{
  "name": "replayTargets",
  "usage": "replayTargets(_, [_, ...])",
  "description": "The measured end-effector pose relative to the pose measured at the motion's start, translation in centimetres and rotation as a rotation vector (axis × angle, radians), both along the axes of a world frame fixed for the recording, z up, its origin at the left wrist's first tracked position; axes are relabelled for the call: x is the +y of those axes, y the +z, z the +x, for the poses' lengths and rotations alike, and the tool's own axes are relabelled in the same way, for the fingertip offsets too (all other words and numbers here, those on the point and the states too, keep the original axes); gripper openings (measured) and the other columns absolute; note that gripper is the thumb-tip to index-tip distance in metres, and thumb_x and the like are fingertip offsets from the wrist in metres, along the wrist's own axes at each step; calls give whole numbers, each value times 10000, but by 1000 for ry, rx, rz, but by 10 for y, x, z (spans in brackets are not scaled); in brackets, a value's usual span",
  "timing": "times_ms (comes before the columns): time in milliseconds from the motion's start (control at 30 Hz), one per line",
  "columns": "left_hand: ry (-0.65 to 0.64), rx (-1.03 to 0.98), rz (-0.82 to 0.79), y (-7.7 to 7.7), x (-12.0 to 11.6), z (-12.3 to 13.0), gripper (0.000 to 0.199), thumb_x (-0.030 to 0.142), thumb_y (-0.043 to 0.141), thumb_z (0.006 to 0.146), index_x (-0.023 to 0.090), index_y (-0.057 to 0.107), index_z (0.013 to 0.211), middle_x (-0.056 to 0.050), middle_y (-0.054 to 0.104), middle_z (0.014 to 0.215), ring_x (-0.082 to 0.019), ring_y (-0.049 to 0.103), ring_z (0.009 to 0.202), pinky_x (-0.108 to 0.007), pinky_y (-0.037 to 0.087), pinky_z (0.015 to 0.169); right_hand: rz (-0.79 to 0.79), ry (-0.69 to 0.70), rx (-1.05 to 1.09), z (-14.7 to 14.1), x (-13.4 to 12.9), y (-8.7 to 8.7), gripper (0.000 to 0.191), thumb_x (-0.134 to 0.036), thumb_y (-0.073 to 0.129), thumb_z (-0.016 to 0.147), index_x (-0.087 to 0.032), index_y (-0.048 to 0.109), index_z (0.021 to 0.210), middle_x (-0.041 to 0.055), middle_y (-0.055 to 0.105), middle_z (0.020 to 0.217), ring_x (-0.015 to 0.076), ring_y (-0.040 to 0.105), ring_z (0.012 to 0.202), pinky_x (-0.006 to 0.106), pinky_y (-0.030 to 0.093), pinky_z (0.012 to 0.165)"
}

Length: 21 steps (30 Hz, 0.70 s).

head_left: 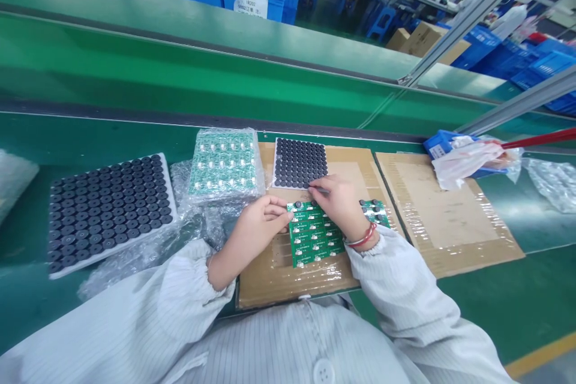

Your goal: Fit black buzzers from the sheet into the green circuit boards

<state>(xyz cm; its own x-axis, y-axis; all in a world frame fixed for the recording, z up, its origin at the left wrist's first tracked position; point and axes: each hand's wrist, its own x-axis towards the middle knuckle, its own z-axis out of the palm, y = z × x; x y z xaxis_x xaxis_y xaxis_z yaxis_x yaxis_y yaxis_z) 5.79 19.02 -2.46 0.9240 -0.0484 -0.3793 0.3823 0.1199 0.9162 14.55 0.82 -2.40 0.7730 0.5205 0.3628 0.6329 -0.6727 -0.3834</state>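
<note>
A green circuit board panel (pixel 315 240) with small white connectors lies on a cardboard sheet in front of me. Several black round buzzers stand along its far edge and at its right end. My left hand (pixel 258 222) has its thumb and fingers closed on the board's far left corner. Beyond the board is a white pad of buzzers (pixel 299 162) in tight rows. My right hand (pixel 335 198) reaches over the board, thumb and index finger pinched around a black buzzer at the pad's near edge. The right forearm and hand hide part of the board.
Bubble-wrapped circuit boards (pixel 222 162) are stacked left of the small pad. Farther left lies a larger buzzer pad (pixel 112 213). Another cardboard sheet (pixel 450 216) is at right, with a blue bin (pixel 443 145) holding plastic bags behind it. A metal post (pixel 472 18) slants up at right.
</note>
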Motion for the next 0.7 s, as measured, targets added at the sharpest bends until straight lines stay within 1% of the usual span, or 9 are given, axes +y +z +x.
replayTargets(267, [1,-11,14,-5,1,1,275,315,680,710,174,535,896,-1,646,769,-144,637,689,-315,524,691,-68,-60,65,1,7,8,147,-6,699,712,-127,674,791,56,645,752,220,589,740,309,460,699])
replayTargets(433, [3,7,28,-2,0,1,284,312,676,711,170,533,912,-8,648,779,-145,639,687,-316,520,694,-35,-86,140,3,7,11,190,24,683,677,-143,649,762,18,639,716,192,595,707,271,451,663])
replayTargets(533, [4,6,31,-1,1,0,282,315,673,713,172,534,912,2,644,766,-138,638,671,-314,517,699,-1,-80,174,4,4,11,224,27,667,693,-145,658,837,2,641,708,172,603,688,255,454,654])
replayTargets(600, [5,9,32,-1,1,0,276,309,674,713,171,533,907,6,643,759,-133,637,666,-309,516,697,-6,-57,180,3,2,11,236,13,679,705,-140,664,884,14,646,732,180,606,701,269,462,675])
replayTargets(700, [12,13,22,-1,1,1,273,300,674,713,169,532,905,12,640,751,-124,633,658,-294,515,686,-47,-14,141,3,0,11,193,-25,715,720,-133,673,875,45,657,799,205,609,753,304,475,716])
